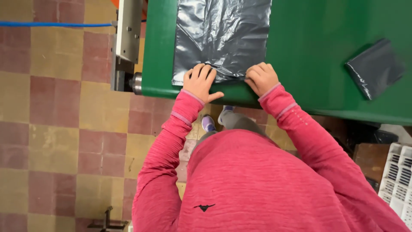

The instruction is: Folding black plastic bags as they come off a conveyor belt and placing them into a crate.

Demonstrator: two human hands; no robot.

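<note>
A grey bag (pixel 223 38) lay flat on the green desk (pixel 309 47), its near edge at the desk's front. The left hand (pixel 200 82) pressed on that edge, fingers spread, gripping nothing. The right hand (pixel 261 78) had curled fingers pinching the same edge. A folded bag (pixel 374 68) lay well apart, rightward.

My bag (pixel 221 38) runs past the top edge — its far end unseen. My left hand (pixel 199 81) and right hand (pixel 261 77) cover its near hem. The crate (pixel 397 172) is cut by the right edge — my feet partly hidden by my chest.
</note>
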